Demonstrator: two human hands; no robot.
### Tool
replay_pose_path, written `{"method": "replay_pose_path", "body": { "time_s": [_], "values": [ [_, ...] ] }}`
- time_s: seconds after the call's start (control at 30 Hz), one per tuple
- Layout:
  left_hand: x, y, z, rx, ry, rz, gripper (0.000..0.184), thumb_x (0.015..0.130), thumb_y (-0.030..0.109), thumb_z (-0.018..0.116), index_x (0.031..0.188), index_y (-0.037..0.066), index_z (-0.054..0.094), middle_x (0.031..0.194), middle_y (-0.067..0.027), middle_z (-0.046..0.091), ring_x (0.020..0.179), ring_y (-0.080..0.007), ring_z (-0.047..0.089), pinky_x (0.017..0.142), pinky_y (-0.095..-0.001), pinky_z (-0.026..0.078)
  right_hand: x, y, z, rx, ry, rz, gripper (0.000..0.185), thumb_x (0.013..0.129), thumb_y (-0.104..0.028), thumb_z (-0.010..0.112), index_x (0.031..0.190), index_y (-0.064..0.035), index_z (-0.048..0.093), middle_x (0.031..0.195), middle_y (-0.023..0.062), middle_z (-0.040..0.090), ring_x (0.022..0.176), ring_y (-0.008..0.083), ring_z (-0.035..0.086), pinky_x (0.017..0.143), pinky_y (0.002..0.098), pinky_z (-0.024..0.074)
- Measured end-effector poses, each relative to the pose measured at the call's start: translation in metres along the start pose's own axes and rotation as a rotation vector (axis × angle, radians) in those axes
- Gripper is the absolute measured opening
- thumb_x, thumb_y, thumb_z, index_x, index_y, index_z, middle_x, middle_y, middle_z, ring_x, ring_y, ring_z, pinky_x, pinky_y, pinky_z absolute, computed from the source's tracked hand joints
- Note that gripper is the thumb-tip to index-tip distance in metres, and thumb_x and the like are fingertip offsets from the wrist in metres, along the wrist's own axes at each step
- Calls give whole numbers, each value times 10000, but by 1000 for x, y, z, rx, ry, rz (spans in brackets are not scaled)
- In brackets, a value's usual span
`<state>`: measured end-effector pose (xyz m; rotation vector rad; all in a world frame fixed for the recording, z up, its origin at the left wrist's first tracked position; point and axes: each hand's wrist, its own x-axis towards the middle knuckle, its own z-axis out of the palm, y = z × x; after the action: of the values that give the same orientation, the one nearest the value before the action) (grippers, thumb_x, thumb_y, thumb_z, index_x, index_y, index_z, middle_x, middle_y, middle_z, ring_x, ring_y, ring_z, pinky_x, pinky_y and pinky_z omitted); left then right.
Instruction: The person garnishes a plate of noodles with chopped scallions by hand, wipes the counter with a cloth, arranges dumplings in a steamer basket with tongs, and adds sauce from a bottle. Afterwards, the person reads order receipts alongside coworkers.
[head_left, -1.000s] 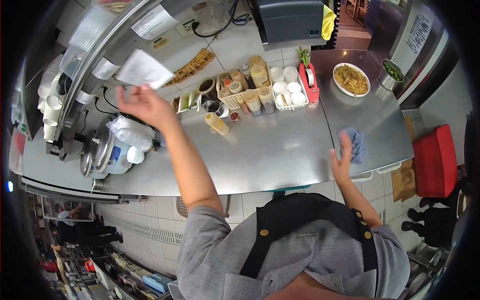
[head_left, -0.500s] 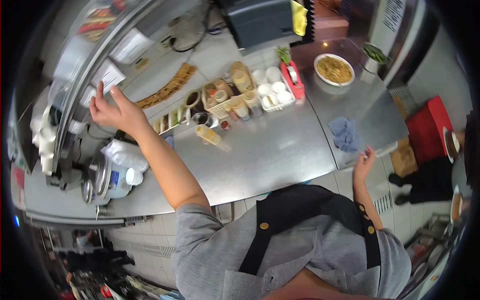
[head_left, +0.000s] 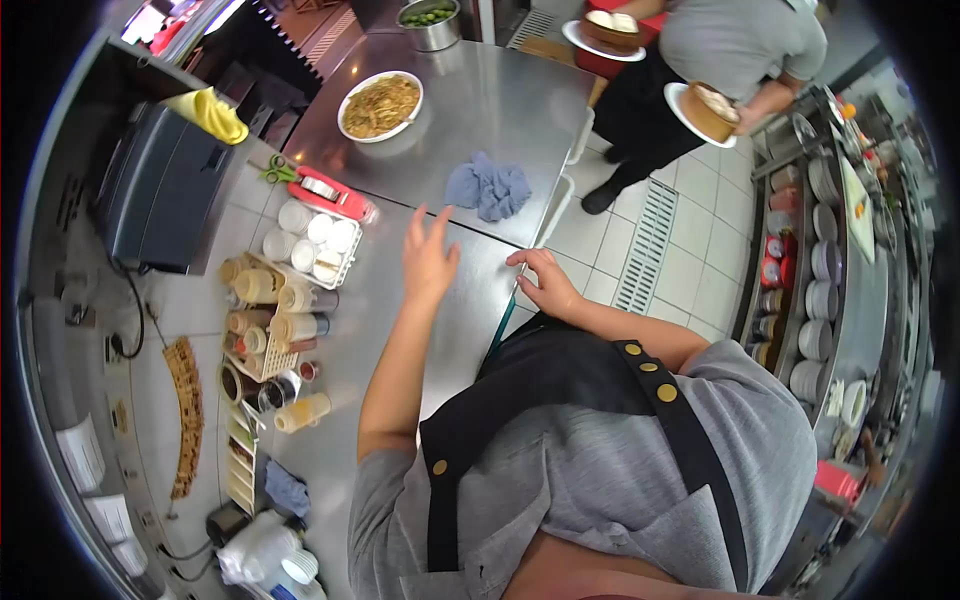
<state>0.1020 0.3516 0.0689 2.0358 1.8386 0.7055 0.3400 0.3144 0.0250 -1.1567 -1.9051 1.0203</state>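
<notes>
My left hand (head_left: 430, 262) hovers over the steel counter (head_left: 390, 250), its fingers spread and holding nothing. Just beyond its fingertips lies a crumpled blue cloth (head_left: 488, 187). At the counter's front edge is my right hand (head_left: 547, 284), with nothing in it; its fingers are loosely bent and the thumb stands apart. Whether its fingertips touch the edge I cannot tell. Farther back sits a white bowl of noodle-like food (head_left: 380, 107), with a metal pot of green vegetables (head_left: 430, 32) behind it.
On the left stand a red tape dispenser (head_left: 330, 193), green-handled scissors (head_left: 279, 169), a basket of white containers (head_left: 345, 262) and several sauce bottles (head_left: 300, 327). A co-worker (head_left: 735, 50) carries two plates beyond the counter. Shelves of stacked dishes (head_left: 820, 300) line the right.
My view has swung right. My left hand has come from near the upper shelf to above the counter by the cloth. The co-worker with plates is now in fuller view.
</notes>
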Motion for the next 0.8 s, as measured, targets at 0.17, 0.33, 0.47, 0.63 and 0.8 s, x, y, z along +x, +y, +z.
{"method": "replay_pose_path", "body": {
  "time_s": [0.17, 0.33, 0.47, 0.63, 0.8],
  "values": [
    [66, 21, 64, 253, -56, 315, 533, 818, 141, 684, 1319, 268, 555, 1465, -96, 384, 1310, -386, 398, 1071, -428, 371, -4, -13, -42, -78, 39, -123, 303, 786, 32, 607, 1065, -84, 599, 1118, 84, 611, 1086, 298, 535, 938, 393, 433],
    [75, -35, 108, 42, -163, 136, 257, 765, 145, 695, 1017, 157, 641, 1078, -73, 589, 1048, -334, 546, 877, -418, 478, 28, 4, -98, -164, 170, -185, 274, 771, 63, 596, 1011, -68, 620, 1081, 95, 640, 1033, 305, 570, 915, 393, 441],
    [35, -85, 72, 2, -127, -179, 225, 690, 143, 700, 865, 82, 574, 885, -128, 597, 863, -360, 589, 741, -421, 485, 76, 41, -142, -204, 298, -174, 259, 770, 75, 594, 989, -58, 630, 1059, 109, 644, 1021, 308, 575, 878, 379, 449],
    [-9, -150, 28, 385, -235, -543, 271, 679, 152, 735, 911, 82, 611, 949, -145, 632, 847, -350, 612, 747, -428, 487, 159, 112, -194, -158, 524, -6, 215, 839, 47, 571, 1030, -38, 624, 939, 113, 600, 862, 202, 578, 715, 309, 481],
    [49, -36, 14, 496, -76, -363, 391, 770, 278, 749, 1091, 90, 628, 1109, -155, 599, 906, -336, 612, 782, -427, 503, 262, 183, -221, -3, 549, 136, 233, 910, -79, 572, 1116, 27, 592, 994, 132, 641, 863, 204, 628, 813, 308, 500]
  ]
}}
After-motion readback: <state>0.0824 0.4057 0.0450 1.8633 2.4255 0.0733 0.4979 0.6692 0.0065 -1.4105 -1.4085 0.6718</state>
